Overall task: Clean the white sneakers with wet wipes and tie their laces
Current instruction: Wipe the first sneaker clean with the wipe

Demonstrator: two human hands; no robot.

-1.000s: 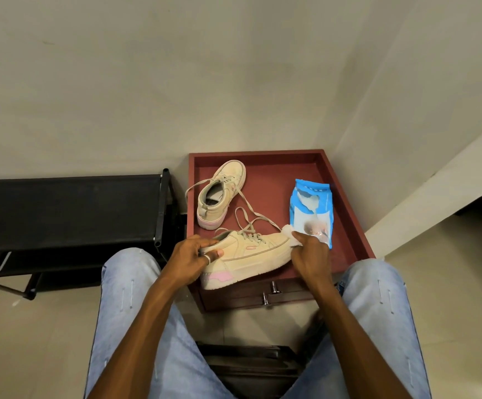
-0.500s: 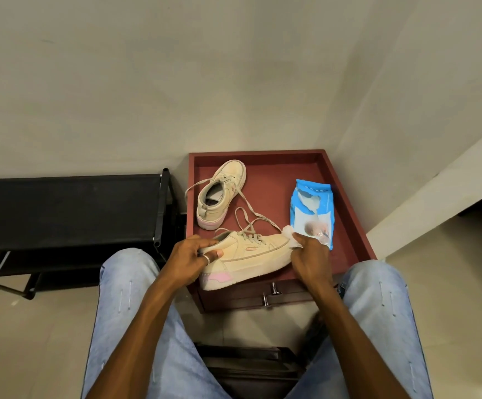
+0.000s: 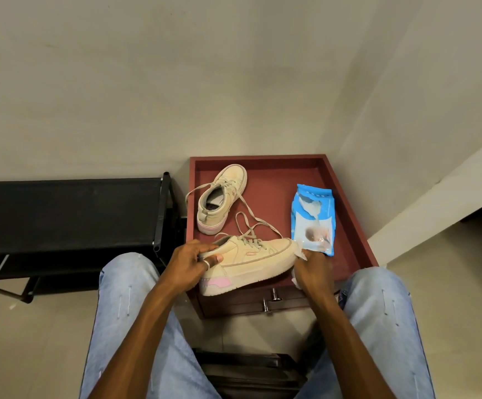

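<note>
Nearest, at six o'clock in the view, two knees in light blue jeans (image 3: 124, 298) are flanking a dark seat (image 3: 248, 370). Just beyond them the left hand (image 3: 186, 264) is gripping the heel end of the near sneaker (image 3: 262, 262), its fingers curling around the collar and a ring showing on one of them. That sneaker is lying across the front edge of the red-brown cabinet top (image 3: 277, 174), toe pointing toward three o'clock, its untied laces (image 3: 252, 241) trailing away toward twelve. At the toe the right hand (image 3: 316, 272) is curling round a white wet wipe (image 3: 299, 252) and pressing it against the toe cap. Just past that hand, toward one o'clock, a blue wipes pack (image 3: 314, 214) is lying flat. Toward eleven o'clock the second sneaker (image 3: 224, 194) is standing upright, toe toward the wall. Out at nine o'clock a black shoe rack (image 3: 70, 211) is standing beside the cabinet.
</note>
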